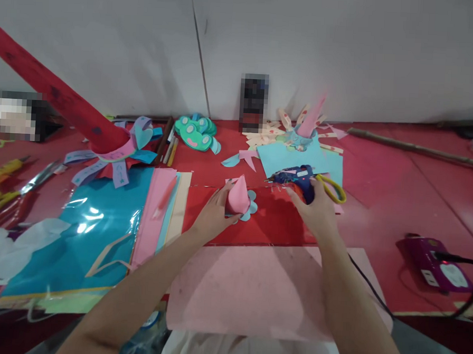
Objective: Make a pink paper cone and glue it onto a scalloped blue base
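On the red table by a grey wall, left-hand fingers grip a pink cone, right-hand fingers a glue gun.

- Left forearm: enters from the lower left and runs up and to the right, bare, nearly straight.
- Left hand: palm turned inward to the right, fingers extended forward and slightly spread, thumb side uppermost; fingertips rest against a held object.
- Right forearm: enters from the lower right and runs up and to the left, bare, converging toward the left arm.
- Right hand: back of the hand facing up, wrist straight, fingers curled closed around a grip, knuckles pointing away from the body.
- Both hands lie level with each other, apart.
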A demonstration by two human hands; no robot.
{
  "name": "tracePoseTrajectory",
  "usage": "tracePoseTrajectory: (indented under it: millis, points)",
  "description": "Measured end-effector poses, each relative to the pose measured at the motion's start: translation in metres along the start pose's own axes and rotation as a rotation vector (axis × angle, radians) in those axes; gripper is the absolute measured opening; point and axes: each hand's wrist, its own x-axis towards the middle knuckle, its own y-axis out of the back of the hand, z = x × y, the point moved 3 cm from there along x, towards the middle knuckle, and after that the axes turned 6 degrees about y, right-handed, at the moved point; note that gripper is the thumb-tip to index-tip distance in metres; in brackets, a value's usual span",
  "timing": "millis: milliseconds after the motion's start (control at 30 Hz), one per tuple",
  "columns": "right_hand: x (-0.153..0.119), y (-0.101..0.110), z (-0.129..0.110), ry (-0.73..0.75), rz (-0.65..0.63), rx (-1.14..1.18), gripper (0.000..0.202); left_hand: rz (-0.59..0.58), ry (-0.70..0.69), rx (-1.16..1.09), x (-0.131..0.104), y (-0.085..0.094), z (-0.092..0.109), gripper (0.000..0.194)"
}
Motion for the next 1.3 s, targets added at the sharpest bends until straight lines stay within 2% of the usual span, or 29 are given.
tracePoseTrajectory:
  millis: [133,300,567,767,933,1000,1067,1167,1300]
  points:
    - [0.000,-0.010,0.009,-0.027,-0.097,-0.056,0.066,-0.010,0.052,-0.003,0.001,0.000,-0.001,0.075]
    - [-0.001,-0.012,0.006,-0.074,-0.194,-0.076,0.061,0.036,0.070,0.061,0.000,-0.002,-0.006,0.079]
    - [-0.003,-0.014,0.010,0.107,-0.119,-0.164,0.044,0.073,0.077,0.172,-0.002,0.000,-0.006,0.076]
    - [-0.003,-0.012,0.014,0.081,-0.111,-0.202,0.042,0.071,0.110,0.178,-0.002,0.001,-0.007,0.075]
    - [-0.003,-0.014,0.015,0.140,-0.114,-0.201,0.040,0.035,0.126,0.140,0.001,0.000,-0.008,0.064]
    - [-0.002,-0.015,0.016,0.129,-0.114,-0.203,0.041,0.012,0.126,0.111,0.001,0.000,-0.006,0.065]
    - [-0.001,-0.015,0.018,0.104,-0.124,-0.203,0.041,0.002,0.092,0.095,0.000,0.002,-0.002,0.072]
    - [0.000,-0.017,0.019,0.098,-0.136,-0.204,0.041,0.000,-0.028,0.059,-0.003,0.005,0.005,0.080]
    - [0.001,-0.019,0.020,0.115,-0.156,-0.195,0.042,0.012,-0.159,-0.025,-0.007,0.008,0.010,0.075]
